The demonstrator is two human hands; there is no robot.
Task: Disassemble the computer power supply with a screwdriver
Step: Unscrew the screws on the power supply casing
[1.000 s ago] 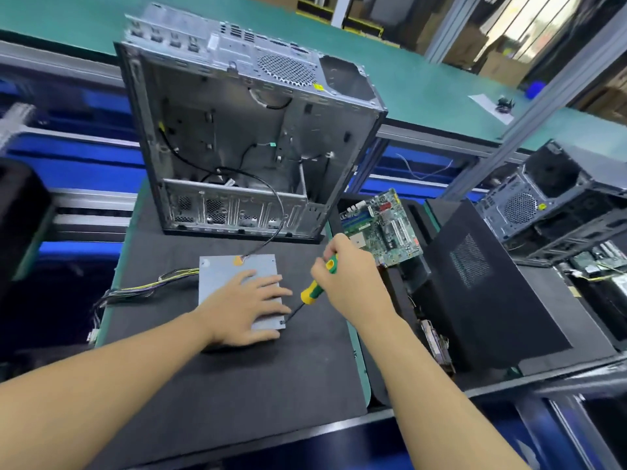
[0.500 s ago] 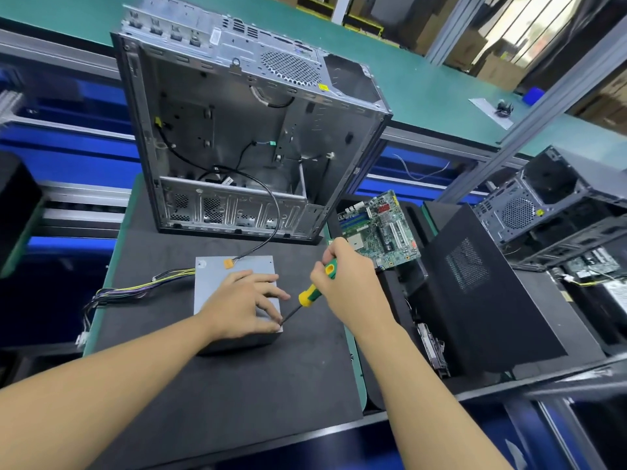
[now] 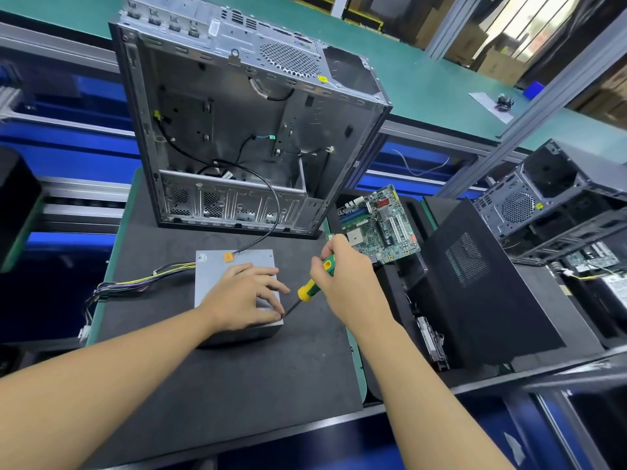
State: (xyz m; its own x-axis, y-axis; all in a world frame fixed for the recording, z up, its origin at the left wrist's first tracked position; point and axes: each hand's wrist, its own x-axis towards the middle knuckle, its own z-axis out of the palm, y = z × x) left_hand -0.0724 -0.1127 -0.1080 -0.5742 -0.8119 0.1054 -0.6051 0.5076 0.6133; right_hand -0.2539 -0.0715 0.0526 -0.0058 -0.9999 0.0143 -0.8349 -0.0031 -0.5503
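Observation:
A grey power supply (image 3: pixel 217 266) lies flat on the black mat (image 3: pixel 237 378), with a bundle of coloured wires (image 3: pixel 135 283) trailing off its left side. My left hand (image 3: pixel 241 300) rests on top of it with bent fingers. The thumb sits at the near right corner. My right hand (image 3: pixel 346 279) grips a screwdriver (image 3: pixel 307 293) with a yellow and green handle. Its shaft slants down to the left, and the tip meets that near right corner beside my left thumb. Whether a screw sits at the tip is hidden.
An open, empty computer case (image 3: pixel 237 130) stands upright behind the power supply, and a black cable runs from it to the unit's top. To the right are a green motherboard (image 3: pixel 380 225), a black side panel (image 3: pixel 475 293) and another open case (image 3: pixel 543 198).
My left fingers went from lying flat on the power supply to bent, and the thumb moved to the near right corner. The screwdriver tip stays at that corner. The view has shifted slightly.

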